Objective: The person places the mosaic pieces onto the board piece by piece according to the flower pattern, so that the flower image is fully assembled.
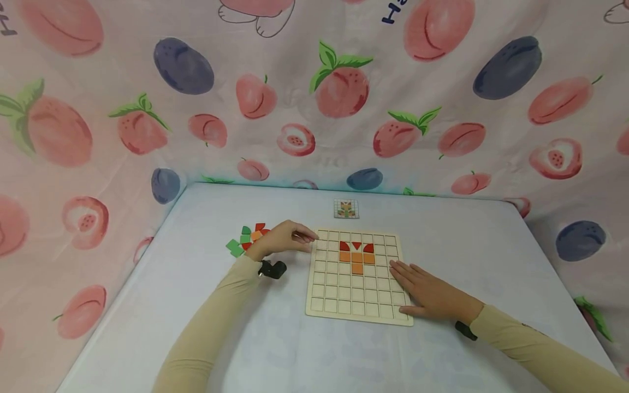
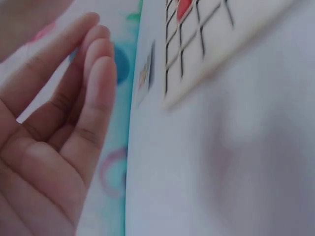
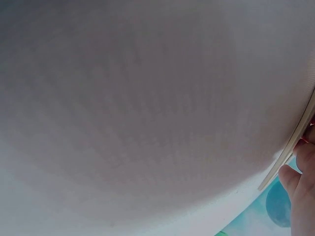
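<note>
Long beige sleeves (image 1: 211, 322) covered both arms (the right one bore small dark marks near its cuff), and each wrist wore a black camera (image 1: 274, 269).

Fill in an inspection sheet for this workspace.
Surface: white tabletop, smooth-looking.
Job's things: grid board bearing red and orange pieces; loose pieces, red, orange and green, to its left, partly hidden by an arm; small pattern card beyond the board.
Clutter: nothing seen.
Grippers: left hand near the board's left edge, fingers loosely bent, nothing held, contact unclear; right hand rests on the board's right edge, fingers extended.
Cables: nothing seen.
Surroundings: fruit-print cloth behind and at both sides.
</note>
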Demonstrator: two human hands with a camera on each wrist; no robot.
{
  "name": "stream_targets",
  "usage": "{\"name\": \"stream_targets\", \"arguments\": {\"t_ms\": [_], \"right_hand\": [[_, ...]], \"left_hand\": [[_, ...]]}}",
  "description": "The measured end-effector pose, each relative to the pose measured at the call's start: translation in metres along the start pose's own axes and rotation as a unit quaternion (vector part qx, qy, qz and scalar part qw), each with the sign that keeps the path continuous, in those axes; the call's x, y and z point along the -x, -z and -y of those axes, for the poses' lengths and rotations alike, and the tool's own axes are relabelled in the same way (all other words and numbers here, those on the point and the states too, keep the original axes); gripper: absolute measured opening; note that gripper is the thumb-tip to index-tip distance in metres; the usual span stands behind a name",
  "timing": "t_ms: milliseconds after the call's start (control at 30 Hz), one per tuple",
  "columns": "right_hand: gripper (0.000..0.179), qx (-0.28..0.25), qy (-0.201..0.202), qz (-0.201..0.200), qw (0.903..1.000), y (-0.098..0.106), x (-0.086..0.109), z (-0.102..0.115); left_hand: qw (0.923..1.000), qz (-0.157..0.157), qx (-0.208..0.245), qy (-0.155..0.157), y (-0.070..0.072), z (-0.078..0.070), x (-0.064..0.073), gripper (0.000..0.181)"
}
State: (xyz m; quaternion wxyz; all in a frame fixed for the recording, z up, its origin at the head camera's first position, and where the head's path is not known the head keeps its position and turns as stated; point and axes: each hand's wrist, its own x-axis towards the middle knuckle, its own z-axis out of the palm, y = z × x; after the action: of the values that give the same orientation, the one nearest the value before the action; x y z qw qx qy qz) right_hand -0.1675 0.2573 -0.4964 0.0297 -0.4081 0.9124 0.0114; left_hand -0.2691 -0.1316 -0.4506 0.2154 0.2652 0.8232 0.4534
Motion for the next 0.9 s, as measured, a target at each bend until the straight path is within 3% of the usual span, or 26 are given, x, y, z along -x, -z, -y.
{"name": "stream_targets", "arguments": {"t_ms": [300,500,633,900], "right_hand": [[0.086,-0.002,-0.001,0.005,1.0000,0.003,0.000,0.001],[0.087,-0.008,-0.006,0.011,0.9999,0.002,0.000,0.000],[0.087,-0.008,-0.005,0.009,0.9999,0.001,0.000,0.000],[0.087,-0.007,-0.005,0.005,0.9999,0.000,0.001,0.000]], "left_hand": [[0.9970,-0.058,-0.039,0.034,0.053,0.023,0.036,0.033],[0.9927,-0.099,-0.024,0.065,0.079,0.037,0.059,0.038],[0.9888,-0.120,-0.037,0.081,0.091,0.049,0.069,0.038],[0.9804,-0.137,-0.079,0.117,0.101,0.083,0.070,0.032]]}}
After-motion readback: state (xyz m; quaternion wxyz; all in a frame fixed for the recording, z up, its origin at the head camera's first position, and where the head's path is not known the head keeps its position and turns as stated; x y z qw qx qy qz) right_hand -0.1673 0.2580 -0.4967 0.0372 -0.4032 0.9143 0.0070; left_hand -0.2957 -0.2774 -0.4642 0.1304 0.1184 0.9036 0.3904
